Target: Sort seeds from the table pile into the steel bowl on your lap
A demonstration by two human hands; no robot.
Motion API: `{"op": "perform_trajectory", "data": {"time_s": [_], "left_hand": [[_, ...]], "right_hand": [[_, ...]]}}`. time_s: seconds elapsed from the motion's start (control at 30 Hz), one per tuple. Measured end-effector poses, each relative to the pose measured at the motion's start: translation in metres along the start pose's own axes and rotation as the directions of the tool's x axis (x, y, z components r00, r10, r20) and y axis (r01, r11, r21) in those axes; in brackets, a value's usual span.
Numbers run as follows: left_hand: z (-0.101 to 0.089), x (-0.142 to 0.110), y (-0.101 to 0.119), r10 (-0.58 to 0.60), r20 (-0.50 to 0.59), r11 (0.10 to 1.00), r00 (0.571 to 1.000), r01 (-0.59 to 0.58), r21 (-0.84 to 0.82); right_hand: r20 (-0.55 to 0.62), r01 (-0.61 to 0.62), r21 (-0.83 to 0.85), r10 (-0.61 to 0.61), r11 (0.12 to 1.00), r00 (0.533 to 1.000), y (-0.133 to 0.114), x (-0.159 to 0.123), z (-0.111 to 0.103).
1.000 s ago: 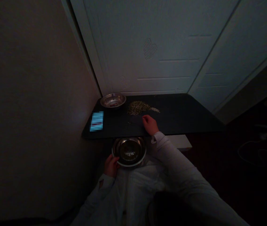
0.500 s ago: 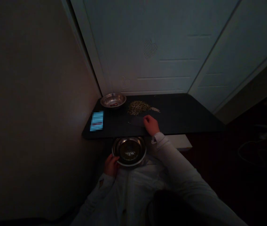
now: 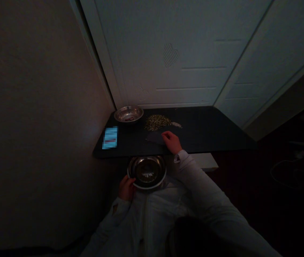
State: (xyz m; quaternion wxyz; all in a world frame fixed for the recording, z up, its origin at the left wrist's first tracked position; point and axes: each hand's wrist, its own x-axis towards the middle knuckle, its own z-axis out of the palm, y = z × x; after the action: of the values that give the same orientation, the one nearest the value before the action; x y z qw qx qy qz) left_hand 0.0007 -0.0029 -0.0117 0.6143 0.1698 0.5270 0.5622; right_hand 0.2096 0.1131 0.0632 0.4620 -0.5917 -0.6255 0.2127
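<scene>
Hold the lower metal bowl [image 3: 146, 187] level by its rim in the gripping left hand [image 3: 126, 189], near the surface [image 3: 205, 132], with the thin sheet [image 3: 154, 137] flat in the pinching right hand [image 3: 172, 142], near the grain pile [image 3: 157, 122].

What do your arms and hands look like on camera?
Both the left hand and the right hand are bare, without gloves. Pale greyish long sleeves reach the wrists, each cuff showing a small opening. The light is too dim for finer detail.
</scene>
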Motion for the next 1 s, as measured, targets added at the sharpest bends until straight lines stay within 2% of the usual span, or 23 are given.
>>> {"op": "perform_trajectory", "data": {"time_s": [0.37, 0.63, 0.87, 1.0], "left_hand": [[-0.0021, 0.0028, -0.003, -0.012, -0.005, 1.0, 1.0, 0.012, -0.01], [-0.0027, 0.0033, -0.0042, 0.001, -0.009, 1.0, 1.0, -0.001, -0.006], [-0.0004, 0.0016, -0.003, -0.01, -0.028, 1.0, 1.0, 0.009, -0.02], [0.0004, 0.0003, -0.0016, -0.011, -0.018, 1.0, 1.0, 0.011, -0.008]], "right_hand": [[-0.013, 0.002, -0.049, -0.003, 0.999, 1.0, -0.0031, -0.0012, -0.0005], [0.096, 0.064, -0.009, -0.063, 0.998, 0.993, -0.0031, -0.0029, -0.0003], [0.005, -0.013, 0.02, 0.013, 1.0, 1.0, -0.0035, -0.0001, 0.0018], [0.048, -0.069, 0.037, 0.067, 0.997, 0.997, -0.0065, 0.0016, 0.008]]}}
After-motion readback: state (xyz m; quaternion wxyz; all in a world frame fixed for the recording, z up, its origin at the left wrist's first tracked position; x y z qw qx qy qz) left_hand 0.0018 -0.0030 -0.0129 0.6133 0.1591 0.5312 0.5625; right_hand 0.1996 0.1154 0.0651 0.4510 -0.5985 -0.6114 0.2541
